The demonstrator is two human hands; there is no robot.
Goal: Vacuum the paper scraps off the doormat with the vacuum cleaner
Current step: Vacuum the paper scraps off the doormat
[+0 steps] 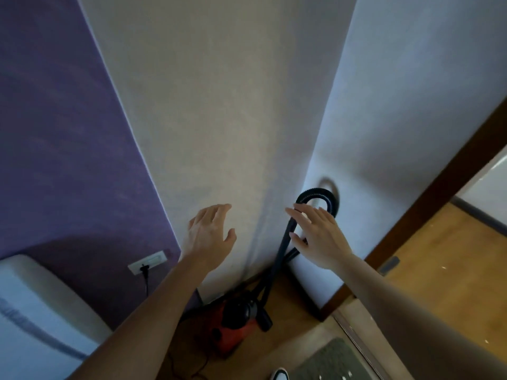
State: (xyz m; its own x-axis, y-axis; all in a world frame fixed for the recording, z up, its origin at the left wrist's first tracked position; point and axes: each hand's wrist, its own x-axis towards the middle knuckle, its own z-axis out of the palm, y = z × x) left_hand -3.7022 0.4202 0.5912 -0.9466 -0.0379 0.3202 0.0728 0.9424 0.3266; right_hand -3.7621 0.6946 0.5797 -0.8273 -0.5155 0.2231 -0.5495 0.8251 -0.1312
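Barely begun, by the look of things. Standing in the corner below both hands: a red canister vacuum cleaner with a black motor housing (236, 322), parked on the wooden floor and not yet picked up or moved. Plugged in already, it seems — a dark plug in the white wall socket (147, 261) down to the left of the left fingers, a thin cord trailing toward the machine; whether switched on, cannot tell.

Low at the bottom edge, well below and to the right of the right fingers: a grey-green rectangular doormat (333, 360), only partly in view, with pale paper scraps (346, 375) lying on it. None of the vacuuming done, then, judging by those scraps. A few more pale flecks on the lighter floor beyond the dark brown door frame (439, 187).

Rising from the canister: a black wand and ribbed black hose (318, 193), the hose arching over just above the right fingertips.

Right hand (318, 237) spread flat, fingers straight, right at the upper wand, perhaps touching it, not wrapped round it. Left hand (210, 233) open in mid-air before the pale wall, fingers loosely spread, holding nothing, apart from the wand.

Left to do: grip the wand, bring the nozzle over to the mat, sweep up every scrap.
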